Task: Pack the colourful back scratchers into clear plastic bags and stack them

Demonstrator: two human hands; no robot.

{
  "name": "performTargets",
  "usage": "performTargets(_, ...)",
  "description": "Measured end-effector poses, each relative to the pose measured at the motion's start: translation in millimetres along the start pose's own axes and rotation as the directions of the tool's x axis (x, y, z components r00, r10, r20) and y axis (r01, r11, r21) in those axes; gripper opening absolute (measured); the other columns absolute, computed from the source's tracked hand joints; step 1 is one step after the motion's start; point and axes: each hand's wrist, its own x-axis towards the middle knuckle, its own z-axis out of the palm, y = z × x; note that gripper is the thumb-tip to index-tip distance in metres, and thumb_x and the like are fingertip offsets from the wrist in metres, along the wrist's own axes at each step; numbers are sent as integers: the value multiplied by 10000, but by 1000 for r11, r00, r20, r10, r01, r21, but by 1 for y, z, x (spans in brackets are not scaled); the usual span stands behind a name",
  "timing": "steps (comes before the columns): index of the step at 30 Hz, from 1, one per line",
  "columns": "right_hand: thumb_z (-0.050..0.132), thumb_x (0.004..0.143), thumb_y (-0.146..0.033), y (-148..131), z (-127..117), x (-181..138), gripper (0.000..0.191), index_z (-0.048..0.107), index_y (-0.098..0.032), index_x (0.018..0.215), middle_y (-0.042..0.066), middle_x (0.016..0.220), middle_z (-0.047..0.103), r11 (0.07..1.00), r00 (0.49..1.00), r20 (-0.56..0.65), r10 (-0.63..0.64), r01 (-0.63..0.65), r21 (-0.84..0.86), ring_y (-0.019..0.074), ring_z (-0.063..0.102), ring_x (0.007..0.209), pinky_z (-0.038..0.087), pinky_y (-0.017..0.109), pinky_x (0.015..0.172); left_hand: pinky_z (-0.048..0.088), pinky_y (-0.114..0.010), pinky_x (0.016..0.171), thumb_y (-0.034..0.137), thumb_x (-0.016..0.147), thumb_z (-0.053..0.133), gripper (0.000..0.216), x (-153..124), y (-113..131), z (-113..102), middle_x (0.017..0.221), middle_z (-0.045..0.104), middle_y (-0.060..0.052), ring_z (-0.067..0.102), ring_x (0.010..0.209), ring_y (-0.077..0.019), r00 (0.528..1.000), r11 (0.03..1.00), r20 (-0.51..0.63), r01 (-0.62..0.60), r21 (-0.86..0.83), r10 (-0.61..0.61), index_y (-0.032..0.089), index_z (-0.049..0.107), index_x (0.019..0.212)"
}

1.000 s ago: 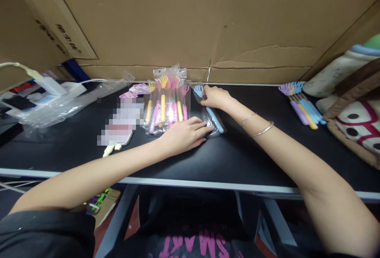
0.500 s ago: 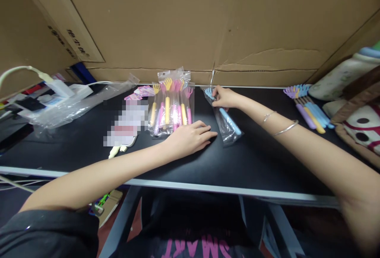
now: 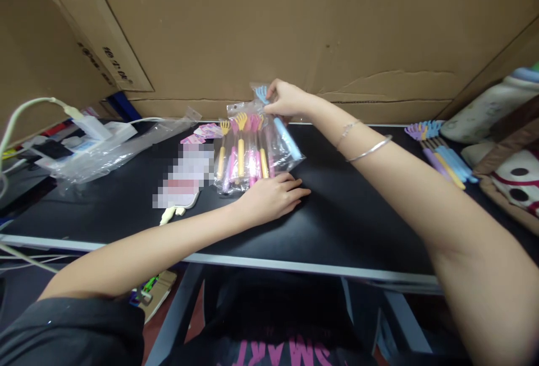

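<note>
My right hand point(image 3: 288, 98) pinches the top of a clear bag with a blue back scratcher point(image 3: 288, 138) in it, near its claw end. That bag hangs over the right side of a pile of bagged back scratchers point(image 3: 241, 155) with yellow and pink handles. Flat on the black desk, my left hand point(image 3: 275, 197) lies with fingers stretched, just in front of the pile and holding nothing. At the right, several unbagged back scratchers point(image 3: 448, 158) in purple, yellow and blue lie side by side.
A blurred-out phone point(image 3: 185, 178) with a cable lies left of the pile, by pink paper slips point(image 3: 206, 131). Farther left are clear plastic wrap point(image 3: 113, 152) and a power strip with chargers point(image 3: 92, 130). A bottle point(image 3: 492, 102) and a bag point(image 3: 520, 175) stand right. Cardboard point(image 3: 269, 29) walls the back.
My right hand has carried the bagged blue back scratcher left and up, from the desk to over the pile. My left hand stays in place.
</note>
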Motion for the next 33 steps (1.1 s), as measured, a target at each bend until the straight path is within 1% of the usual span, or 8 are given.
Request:
performTargets(5, 672, 807, -129, -27, 27, 16, 455, 490, -58, 1217, 110, 924, 666, 997, 1000, 15, 13, -12, -75, 201, 683, 657, 627, 389, 590, 601, -297, 773, 255, 1005, 458, 331, 2, 3, -3, 1240, 680, -60, 622, 1076, -209, 996, 999, 75, 40, 11, -41, 191, 637, 1276)
performTargets(8, 652, 819, -147, -28, 48, 17, 488, 476, -51, 1264, 146, 992, 679, 995, 999, 35, 13, -10, -101, 215, 699, 675, 628, 396, 620, 597, -301, 789, 250, 1004, 462, 336, 3, 3, -4, 1246, 678, -60, 615, 1088, -211, 993, 999, 111, 47, 13, -48, 195, 630, 1289)
performTargets(14, 624, 837, -157, -21, 69, 13, 399, 524, -108, 1221, 108, 900, 712, 980, 999, 46, -14, 23, -195, 243, 713, 721, 614, 403, 692, 587, -287, 810, 243, 1008, 448, 343, 6, 3, -5, 1247, 679, -52, 606, 1098, -202, 988, 999, 149, 51, 1, -51, 195, 623, 1299)
performTargets(17, 661, 812, -184, -20, 68, 15, 384, 558, -115, 1175, 116, 929, 715, 972, 999, 40, -25, 34, -234, 268, 709, 837, 591, 408, 787, 579, -294, 826, 234, 1007, 444, 347, 6, 2, -5, 1251, 678, -51, 604, 1091, -206, 990, 999, 137, 41, 6, -41, 193, 621, 1302)
performTargets(21, 622, 849, -273, -16, 66, 16, 305, 589, -153, 1127, 131, 1089, 700, 963, 998, 18, -61, 64, -262, 293, 664, 1041, 528, 427, 917, 560, -319, 880, 230, 994, 469, 341, 4, 0, -3, 1236, 683, -51, 604, 1076, -214, 994, 1000, 107, 16, 11, -18, 191, 630, 1292)
performTargets(25, 549, 878, -257, -2, 58, 14, 263, 603, -190, 1126, 124, 1125, 693, 956, 992, -73, -106, 81, -283, 296, 649, 1059, 513, 430, 893, 548, -332, 889, 229, 994, 465, 335, 3, -1, -1, 1231, 681, -67, 608, 1041, -211, 998, 1000, 61, 0, 13, 0, 189, 639, 1277)
performTargets(30, 510, 880, -215, 36, 31, 2, 265, 630, -201, 1116, 105, 1049, 717, 945, 970, -219, -106, 30, -325, 292, 662, 995, 508, 432, 861, 543, -318, 854, 233, 1006, 446, 325, 1, -1, 0, 1215, 683, -77, 612, 1036, -202, 1000, 1000, 4, 3, 3, -3, 196, 645, 1260)
performTargets(33, 520, 867, -193, 73, 10, -10, 251, 662, -214, 1073, 102, 1043, 723, 932, 969, -247, -10, -80, -353, 291, 661, 980, 505, 421, 838, 547, -325, 840, 223, 1001, 453, 315, 0, -1, -1, 1193, 690, -68, 619, 1023, -206, 1000, 1000, -12, -6, 5, 6, 199, 652, 1243)
